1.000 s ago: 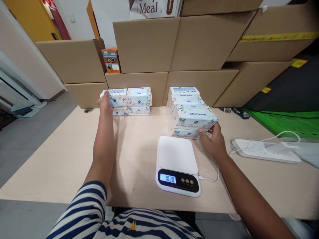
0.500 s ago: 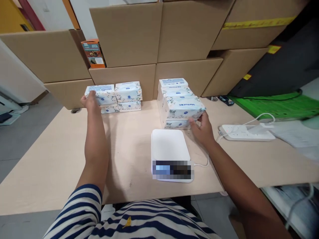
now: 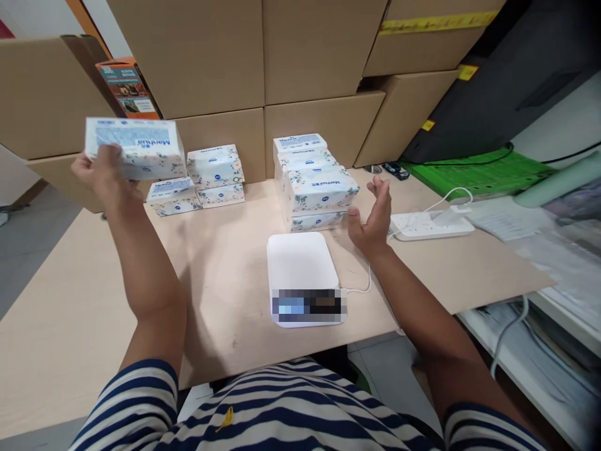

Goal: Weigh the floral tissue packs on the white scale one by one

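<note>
In the head view my left hand [image 3: 109, 172] grips a white and blue tissue pack [image 3: 149, 147] by its left end and holds it up in the air. Below it a floral tissue pack [image 3: 174, 198] lies on the table, beside a stack of two more packs [image 3: 215, 168]. My right hand [image 3: 373, 216] has its fingers apart and holds nothing, just right of a larger pile of tissue packs [image 3: 322, 190]. In front of that pile lies a white scale [image 3: 303, 263] with a blurred-out display.
Cardboard boxes [image 3: 225, 56] wall off the table's back, with an orange box [image 3: 129, 88] at left. A power strip [image 3: 429, 225] with a white cable lies at right, near a green board [image 3: 455, 178]. The table's front edge [image 3: 291, 351] is close to my body.
My left hand has lifted the tissue pack off the left stack, up and leftward. My right hand has let go of the pile's front pack and opened beside it. The view has shifted.
</note>
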Action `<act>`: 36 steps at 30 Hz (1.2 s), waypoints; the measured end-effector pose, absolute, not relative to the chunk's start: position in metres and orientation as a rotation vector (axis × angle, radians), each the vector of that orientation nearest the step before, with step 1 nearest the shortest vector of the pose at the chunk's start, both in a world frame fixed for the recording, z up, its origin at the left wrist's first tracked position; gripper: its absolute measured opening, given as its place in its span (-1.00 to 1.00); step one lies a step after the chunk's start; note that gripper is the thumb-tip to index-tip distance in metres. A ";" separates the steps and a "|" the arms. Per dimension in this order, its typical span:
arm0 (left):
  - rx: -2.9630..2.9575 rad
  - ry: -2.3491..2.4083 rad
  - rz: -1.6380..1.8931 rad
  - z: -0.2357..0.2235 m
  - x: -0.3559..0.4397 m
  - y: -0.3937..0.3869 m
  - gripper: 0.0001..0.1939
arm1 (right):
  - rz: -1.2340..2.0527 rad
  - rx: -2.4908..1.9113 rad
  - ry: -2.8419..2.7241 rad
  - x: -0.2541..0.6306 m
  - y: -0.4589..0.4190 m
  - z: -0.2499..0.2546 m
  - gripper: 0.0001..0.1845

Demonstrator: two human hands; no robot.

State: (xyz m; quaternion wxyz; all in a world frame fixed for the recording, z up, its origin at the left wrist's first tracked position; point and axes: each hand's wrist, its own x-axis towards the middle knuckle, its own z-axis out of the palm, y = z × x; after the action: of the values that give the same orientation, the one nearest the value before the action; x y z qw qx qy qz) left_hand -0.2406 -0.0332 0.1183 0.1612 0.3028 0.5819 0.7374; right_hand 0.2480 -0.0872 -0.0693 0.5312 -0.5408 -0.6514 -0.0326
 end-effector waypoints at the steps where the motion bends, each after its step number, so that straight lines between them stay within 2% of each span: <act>1: 0.944 1.598 2.100 0.126 -0.233 -0.042 -0.67 | -0.121 -1.281 -1.592 0.249 -0.091 -0.065 0.21; 5: 1.319 1.249 2.041 0.130 -0.168 -0.088 -0.69 | -0.155 -1.069 -1.691 0.223 -0.127 -0.037 0.33; 7: 1.467 1.173 2.088 0.114 -0.120 -0.117 -0.68 | -0.118 -0.934 -1.688 0.196 -0.149 -0.021 0.29; 8: 1.551 1.168 2.064 0.102 -0.095 -0.131 -0.61 | -0.098 -0.910 -1.707 0.183 -0.159 -0.013 0.26; 10: 1.651 1.153 1.796 0.076 -0.055 -0.156 -0.43 | -0.148 -0.885 -1.690 0.164 -0.170 -0.002 0.19; 12: 1.608 1.152 1.515 0.049 -0.033 -0.174 -0.40 | -0.205 -0.886 -1.669 0.161 -0.173 0.001 0.16; 14: 1.557 1.103 1.300 0.023 -0.031 -0.183 -0.36 | -0.150 -0.906 -1.710 0.171 -0.170 -0.006 0.13; 18: 1.770 1.029 1.078 -0.025 -0.065 -0.190 -0.13 | 0.144 -0.984 -1.874 0.197 -0.166 -0.040 0.04; 22: 2.131 1.122 0.928 -0.064 -0.096 -0.198 -0.18 | 0.300 -1.023 -1.982 0.200 -0.167 -0.077 0.09; 27: 2.281 0.934 0.882 -0.071 -0.103 -0.201 -0.14 | 0.304 -1.029 -1.884 0.203 -0.171 -0.086 0.13; 32: 2.306 0.744 0.896 -0.072 -0.099 -0.189 -0.19 | 0.337 -0.955 -1.642 0.226 -0.164 -0.085 -0.02; 36: 2.321 0.721 0.912 -0.083 -0.103 -0.184 -0.16 | 0.409 -0.963 -1.501 0.232 -0.157 -0.089 0.00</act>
State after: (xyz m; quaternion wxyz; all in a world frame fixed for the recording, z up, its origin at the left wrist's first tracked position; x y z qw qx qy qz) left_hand -0.1031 -0.1840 -0.0830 0.2693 0.8611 0.2674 0.3384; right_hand 0.2319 -0.1571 -0.0885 0.6098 -0.4169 -0.6503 0.1771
